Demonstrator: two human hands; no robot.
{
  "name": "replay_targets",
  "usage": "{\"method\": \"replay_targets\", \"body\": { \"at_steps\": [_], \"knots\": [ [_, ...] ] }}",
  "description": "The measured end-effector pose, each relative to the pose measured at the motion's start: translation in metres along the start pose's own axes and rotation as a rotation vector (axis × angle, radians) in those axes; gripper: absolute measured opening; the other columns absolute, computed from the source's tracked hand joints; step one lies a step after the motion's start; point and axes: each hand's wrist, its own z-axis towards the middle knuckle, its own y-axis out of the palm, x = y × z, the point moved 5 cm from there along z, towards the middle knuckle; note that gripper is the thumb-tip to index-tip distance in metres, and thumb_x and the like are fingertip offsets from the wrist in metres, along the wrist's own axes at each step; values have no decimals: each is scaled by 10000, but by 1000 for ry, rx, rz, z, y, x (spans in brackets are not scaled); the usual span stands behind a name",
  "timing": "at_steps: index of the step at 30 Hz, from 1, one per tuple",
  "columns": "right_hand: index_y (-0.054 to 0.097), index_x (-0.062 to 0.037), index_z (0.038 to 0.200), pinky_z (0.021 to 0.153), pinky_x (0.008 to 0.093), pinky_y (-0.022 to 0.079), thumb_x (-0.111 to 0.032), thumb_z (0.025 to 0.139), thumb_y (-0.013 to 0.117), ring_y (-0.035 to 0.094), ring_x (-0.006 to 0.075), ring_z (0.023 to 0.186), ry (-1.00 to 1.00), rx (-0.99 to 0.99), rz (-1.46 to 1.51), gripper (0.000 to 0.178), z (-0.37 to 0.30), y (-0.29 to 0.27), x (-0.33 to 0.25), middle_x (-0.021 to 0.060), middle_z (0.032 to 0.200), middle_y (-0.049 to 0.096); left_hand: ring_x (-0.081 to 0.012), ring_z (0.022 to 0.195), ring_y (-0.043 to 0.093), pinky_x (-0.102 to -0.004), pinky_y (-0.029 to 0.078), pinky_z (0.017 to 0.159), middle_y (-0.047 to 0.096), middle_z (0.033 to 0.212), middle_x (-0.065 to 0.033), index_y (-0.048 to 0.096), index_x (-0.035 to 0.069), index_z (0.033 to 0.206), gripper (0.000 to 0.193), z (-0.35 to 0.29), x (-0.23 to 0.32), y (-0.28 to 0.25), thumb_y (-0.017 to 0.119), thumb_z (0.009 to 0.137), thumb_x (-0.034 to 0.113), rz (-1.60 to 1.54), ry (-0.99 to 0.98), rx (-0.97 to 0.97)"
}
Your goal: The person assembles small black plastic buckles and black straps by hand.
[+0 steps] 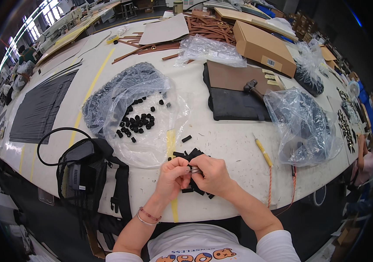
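Note:
My left hand [169, 177] and my right hand [213, 174] meet near the table's front edge, thumbs and fingertips pinched together. Between them shows a small shiny piece [194, 170], perhaps metal, with something dark at the fingertips; its kind is too small to make out. Beneath and around both hands lies a pile of short black strips [191, 153], partly hidden by them. One loose black strip [186, 139] rests just beyond. Farther left, several small black rolled pieces [139, 122] are spread on a clear plastic bag [151, 150].
A yellow-handled tool [263, 153] on an orange cord lies to the right, near another clear bag [302, 126]. Behind are a hammer [252, 86], black and brown sheets [230, 105] and a cardboard box [263, 48]. At left sit a black mesh bag [82, 174] and black strips [42, 107].

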Motion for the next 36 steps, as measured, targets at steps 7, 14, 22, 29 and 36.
{"method": "replay_targets", "body": {
  "at_steps": [7, 14, 22, 29, 36],
  "knots": [
    [532, -20, 755, 442, 276, 416, 12, 607, 536, 515, 183, 487, 49, -28, 153, 151, -1, -1, 0, 49, 631, 525, -30, 417, 429, -149, 295, 352, 500, 589, 0, 519, 27, 751, 35, -5, 0, -1, 535, 737, -1, 34, 44, 35],
    [555, 10, 761, 443, 163, 328, -81, 680, 503, 462, 44, 543, 925, -486, 1002, 132, -8, 10, 24, 11, 633, 507, 31, 474, 357, -135, 257, 413, 487, 566, 54, 531, 13, 700, 79, -14, 10, 10, 570, 705, -55, 585, 315, -32],
    [504, -28, 679, 414, 157, 315, -94, 674, 536, 371, 20, 422, 888, -498, 1180, 74, -9, 11, 27, 7, 578, 495, 18, 461, 368, -132, 262, 404, 496, 594, 42, 513, 15, 697, 74, -13, 15, 18, 545, 699, -52, 404, 163, -66],
    [441, -29, 636, 402, 254, 360, -24, 617, 536, 447, 114, 398, 585, -317, 581, 96, -9, 10, 32, 42, 510, 488, -4, 455, 433, -147, 328, 403, 503, 567, 26, 514, 2, 719, 68, -14, 13, 16, 552, 701, -51, 966, 452, 95],
    [478, 0, 667, 409, 257, 342, -17, 643, 558, 417, 130, 414, 273, -121, 179, 85, 1, -3, 7, 73, 484, 455, -81, 476, 510, -236, 389, 390, 539, 650, -51, 502, 6, 743, 79, -21, 20, 29, 526, 709, -62, 1178, 1001, 113]
  ]
}}
